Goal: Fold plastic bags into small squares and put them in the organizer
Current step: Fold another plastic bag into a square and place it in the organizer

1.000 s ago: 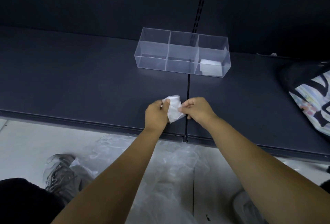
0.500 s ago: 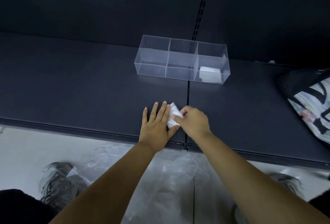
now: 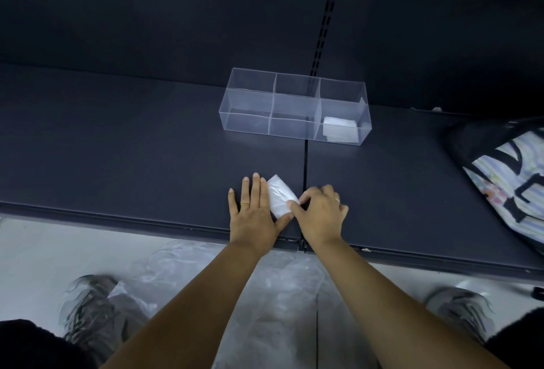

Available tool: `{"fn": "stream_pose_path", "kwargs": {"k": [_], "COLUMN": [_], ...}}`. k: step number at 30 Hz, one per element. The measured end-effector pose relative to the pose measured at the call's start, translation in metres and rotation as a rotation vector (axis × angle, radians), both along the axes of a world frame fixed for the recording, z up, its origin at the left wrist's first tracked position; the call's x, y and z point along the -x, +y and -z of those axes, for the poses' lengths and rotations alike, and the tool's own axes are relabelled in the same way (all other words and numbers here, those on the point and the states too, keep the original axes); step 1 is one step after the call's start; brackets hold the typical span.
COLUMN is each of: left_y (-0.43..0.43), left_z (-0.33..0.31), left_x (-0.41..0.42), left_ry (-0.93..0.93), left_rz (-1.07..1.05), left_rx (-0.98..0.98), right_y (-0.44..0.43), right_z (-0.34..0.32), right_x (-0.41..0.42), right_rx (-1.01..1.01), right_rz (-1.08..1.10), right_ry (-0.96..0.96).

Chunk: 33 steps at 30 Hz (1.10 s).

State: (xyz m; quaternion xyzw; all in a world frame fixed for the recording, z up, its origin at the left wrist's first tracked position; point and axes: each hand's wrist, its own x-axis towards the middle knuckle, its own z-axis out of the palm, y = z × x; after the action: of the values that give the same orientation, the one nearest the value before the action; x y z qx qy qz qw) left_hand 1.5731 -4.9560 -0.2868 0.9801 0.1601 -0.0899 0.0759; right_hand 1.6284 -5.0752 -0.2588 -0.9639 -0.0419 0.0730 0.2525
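One folded square sits in the organizer's right compartment. On the near shelf my left hand presses flat on a second bag, my right hand pinching its corner. Loose bags below are not yet folded.

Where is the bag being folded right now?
In the head view the folded bag lies on the dark shelf near its front edge, between the flat left hand and the right hand pinching its corner, in front of the clear organizer.

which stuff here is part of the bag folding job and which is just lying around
Job: folded plastic bag, clear organizer, folded square in its right compartment, loose plastic bags on the floor.
Lying about: patterned bag, shoes.
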Motion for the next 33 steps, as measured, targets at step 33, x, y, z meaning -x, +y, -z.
{"fn": "stream_pose_path", "kwargs": {"k": [33], "left_y": [0.001], "left_z": [-0.08], "left_x": [-0.03], "left_ry": [-0.079], "left_rz": [-0.503], "left_rx": [1.464], "right_y": [-0.046], "right_z": [-0.076], "right_x": [-0.054], "right_rx": [-0.608], "right_rz": [-0.197], "right_ry": [0.449]}}
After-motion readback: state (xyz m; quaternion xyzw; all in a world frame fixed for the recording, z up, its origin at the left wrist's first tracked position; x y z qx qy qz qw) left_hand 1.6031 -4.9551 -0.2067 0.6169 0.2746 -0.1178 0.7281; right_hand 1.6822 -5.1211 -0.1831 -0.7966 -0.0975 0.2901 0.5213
